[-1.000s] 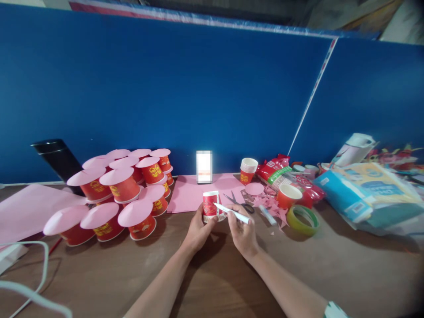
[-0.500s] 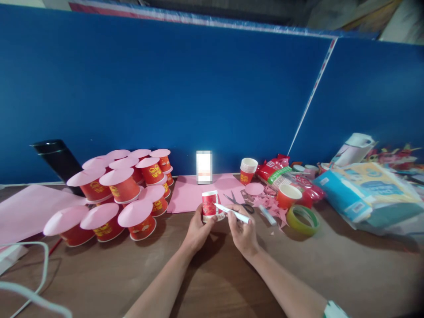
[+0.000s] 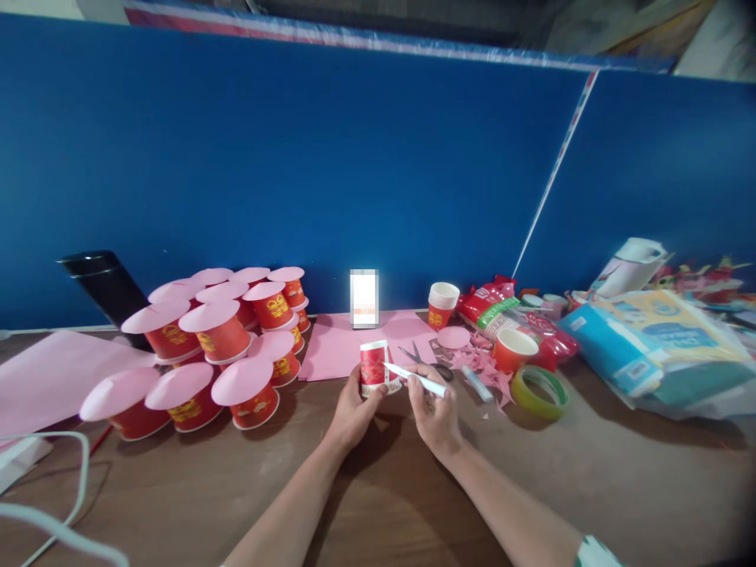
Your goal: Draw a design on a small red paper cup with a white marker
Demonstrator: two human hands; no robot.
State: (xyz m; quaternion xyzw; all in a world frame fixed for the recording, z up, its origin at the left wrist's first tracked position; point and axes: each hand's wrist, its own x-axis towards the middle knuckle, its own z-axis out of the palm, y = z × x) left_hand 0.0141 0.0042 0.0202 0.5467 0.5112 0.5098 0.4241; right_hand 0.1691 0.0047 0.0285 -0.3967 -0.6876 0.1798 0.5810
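My left hand (image 3: 353, 411) is wrapped round an upturned red paper cup (image 3: 374, 366) standing on the brown table (image 3: 378, 504). My right hand (image 3: 433, 413) pinches a white pen-like stick (image 3: 415, 379), whose tip touches the cup's side. Just behind them lie scissors (image 3: 424, 359) on a pink paper sheet (image 3: 339, 344).
At left stands a pile of upturned red cups with pink paper discs (image 3: 218, 346), a black cylinder (image 3: 106, 287) and more pink paper (image 3: 47, 378). To the right are a cup stack (image 3: 442, 303), an open cup (image 3: 516, 348), a tape roll (image 3: 539, 391), pink scraps and packets (image 3: 650, 339).
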